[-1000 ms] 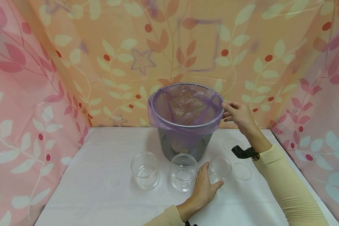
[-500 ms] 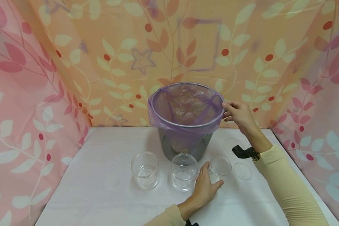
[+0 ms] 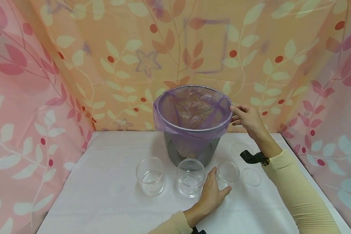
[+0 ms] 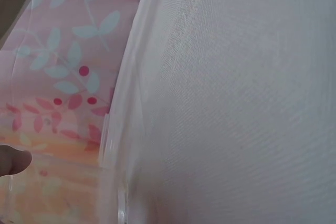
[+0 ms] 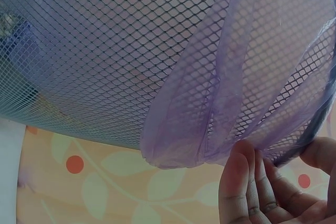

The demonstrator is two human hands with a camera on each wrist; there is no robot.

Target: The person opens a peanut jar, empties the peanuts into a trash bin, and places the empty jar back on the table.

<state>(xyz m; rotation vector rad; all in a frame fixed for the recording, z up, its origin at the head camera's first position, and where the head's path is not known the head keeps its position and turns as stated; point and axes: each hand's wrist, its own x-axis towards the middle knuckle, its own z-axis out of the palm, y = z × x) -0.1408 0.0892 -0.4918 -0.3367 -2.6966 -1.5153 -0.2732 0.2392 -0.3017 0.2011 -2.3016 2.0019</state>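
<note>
A grey mesh waste bin (image 3: pixel 190 152) stands on the white table, lined with a thin purple bin liner (image 3: pixel 190 131) folded over its rim. My right hand (image 3: pixel 247 120) pinches the rim at the right, thumb on top and fingers under the liner's overhang; the right wrist view shows these fingers (image 5: pixel 236 177) against the liner. In front of the bin, my left hand (image 3: pixel 212 195) lies spread beside a small clear glass jar (image 3: pixel 228 172), thumb towards its near side. Whether it presses the jar is hard to tell. Its thumb (image 4: pixel 13 161) shows in the left wrist view.
Two larger clear glass jars stand to the left, one in the middle (image 3: pixel 190 178) and one further left (image 3: pixel 150 177). Flat clear discs lie at the right, one nearer (image 3: pixel 251 177) and one partly behind the right wrist (image 3: pixel 238 151). Patterned cloth walls (image 3: pixel 120 81) enclose the table.
</note>
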